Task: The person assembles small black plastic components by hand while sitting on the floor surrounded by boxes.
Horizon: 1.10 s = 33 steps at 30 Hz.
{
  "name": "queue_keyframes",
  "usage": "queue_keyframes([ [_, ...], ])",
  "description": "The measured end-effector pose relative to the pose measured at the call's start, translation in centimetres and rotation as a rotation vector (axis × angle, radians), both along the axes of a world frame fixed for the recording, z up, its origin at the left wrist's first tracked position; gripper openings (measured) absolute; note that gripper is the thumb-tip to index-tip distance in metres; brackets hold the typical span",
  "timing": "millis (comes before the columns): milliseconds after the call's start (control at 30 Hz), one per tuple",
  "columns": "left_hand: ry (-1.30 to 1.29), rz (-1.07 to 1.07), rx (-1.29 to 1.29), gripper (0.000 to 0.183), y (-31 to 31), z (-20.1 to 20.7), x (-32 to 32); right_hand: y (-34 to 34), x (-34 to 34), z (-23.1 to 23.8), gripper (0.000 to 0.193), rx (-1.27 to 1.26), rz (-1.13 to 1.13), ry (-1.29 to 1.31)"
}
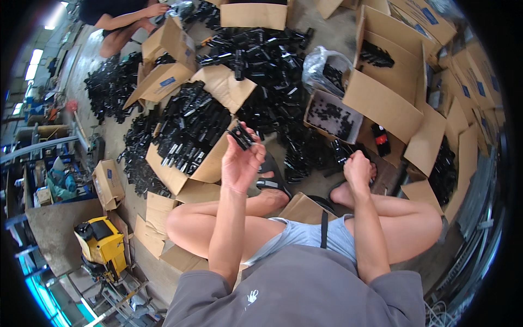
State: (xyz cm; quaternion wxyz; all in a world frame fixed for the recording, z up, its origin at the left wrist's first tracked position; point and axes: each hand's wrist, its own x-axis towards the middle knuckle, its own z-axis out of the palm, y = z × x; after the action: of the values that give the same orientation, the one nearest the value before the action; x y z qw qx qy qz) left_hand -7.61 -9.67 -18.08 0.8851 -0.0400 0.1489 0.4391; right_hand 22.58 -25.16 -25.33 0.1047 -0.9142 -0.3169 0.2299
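Observation:
My left hand (243, 162) is raised in front of an open cardboard box (206, 170) filled with glossy black parts (190, 122). Its thumb and fingers are closed on a short black plastic part (241, 136). Lower and to the right, my right hand (359, 170) has its fingers curled together beside my foot. Some black parts (342, 151) lie right by its fingertips; what those fingers pinch, if anything, is hidden. Just beyond that hand stands a small box (355, 126) with many tiny black pieces inside.
Heaps of black parts (267, 60) cover the floor ahead. A large open carton (381, 95), a clear plastic bag (321, 62) and a dark bottle with a red label (380, 139) are at the right. A yellow machine (103, 245) stands left. Another person (117, 22) crouches far left.

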Motion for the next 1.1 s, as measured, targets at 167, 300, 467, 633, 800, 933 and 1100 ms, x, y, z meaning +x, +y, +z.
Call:
queue_keyframes([
  [167, -0.105, 0.017, 0.001, 0.047, -0.4, 2.3, 1.3, 0.9, 0.1, 4.3, 0.015, 0.465, -0.102, 0.337],
  [300, 0.354, -0.141, 0.250, 0.049, -1.2, 4.1, 2.9, 3.6, -4.0, 12.0, 0.012, 0.877, -0.212, 0.557],
  [467, 0.763, -0.391, 0.260, 0.040, -5.3, 6.1, 8.4, 2.2, -9.4, 12.6, 0.010, 0.920, 0.139, 0.160],
  [633, 0.743, -0.295, 0.188, 0.029, -8.1, 3.4, 9.2, -2.6, -11.7, 11.3, 0.011, 0.867, 0.388, -0.024],
  [800, 0.726, -0.371, 0.313, 0.029, -10.3, 4.1, 7.5, -3.7, -9.9, 13.2, 0.024, 0.883, -0.045, 0.524],
  [933, 0.730, -0.520, 0.503, 0.034, -11.6, 5.7, 6.0, -3.4, -7.6, 14.1, 0.048, 0.791, 0.104, 1.204],
  [1100, 0.978, -0.638, 0.840, 0.043, -13.7, 8.1, 4.0, -5.7, -8.4, 15.5, 0.039, 0.722, 0.212, 0.924],
])
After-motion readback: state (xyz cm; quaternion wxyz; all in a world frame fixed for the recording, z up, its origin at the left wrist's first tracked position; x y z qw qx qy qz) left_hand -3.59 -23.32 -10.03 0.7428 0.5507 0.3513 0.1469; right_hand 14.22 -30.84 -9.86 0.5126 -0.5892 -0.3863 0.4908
